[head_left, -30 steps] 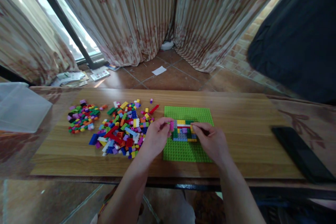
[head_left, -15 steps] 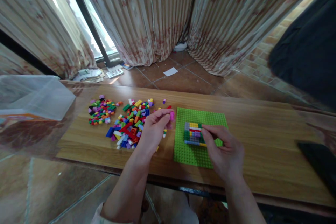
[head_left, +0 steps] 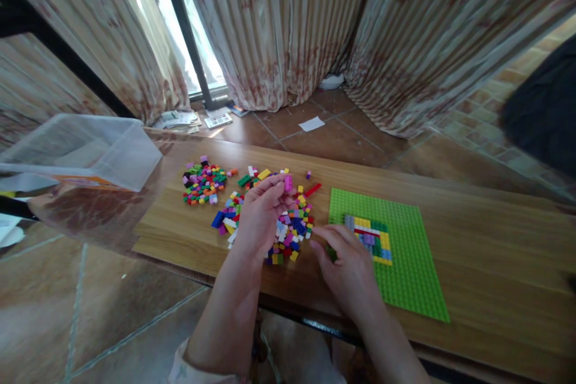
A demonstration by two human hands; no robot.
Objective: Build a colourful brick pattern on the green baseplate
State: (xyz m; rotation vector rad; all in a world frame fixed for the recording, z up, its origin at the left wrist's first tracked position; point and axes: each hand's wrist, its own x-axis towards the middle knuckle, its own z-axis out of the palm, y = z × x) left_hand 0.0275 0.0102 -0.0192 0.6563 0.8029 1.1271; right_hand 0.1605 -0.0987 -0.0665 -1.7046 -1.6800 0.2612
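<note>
My left hand [head_left: 263,210] is over the loose brick pile [head_left: 234,204], its fingers closed on a pink brick [head_left: 288,183]. Just left of the green baseplate [head_left: 414,276], my right hand [head_left: 348,267] reaches toward the pile's right edge. Its thumb and index finger are curved and a little apart, and I see nothing between them. A dark green piece shows partly below those fingers. On the baseplate sits a flat block of joined bricks [head_left: 371,240] in grey, yellow, red, white, purple, green and blue; my right hand hides its lower left part.
A smaller heap of little bricks [head_left: 206,183] lies at the left of the wooden table [head_left: 495,252]. Beyond it stands a clear plastic bin [head_left: 103,150]. A long red piece [head_left: 312,190] lies behind the pile. Someone's dark clothing [head_left: 544,108] shows at the right edge.
My right hand has left the brick block and moved left, off the baseplate toward the pile. My left hand still holds the pink brick. The view has turned left.
</note>
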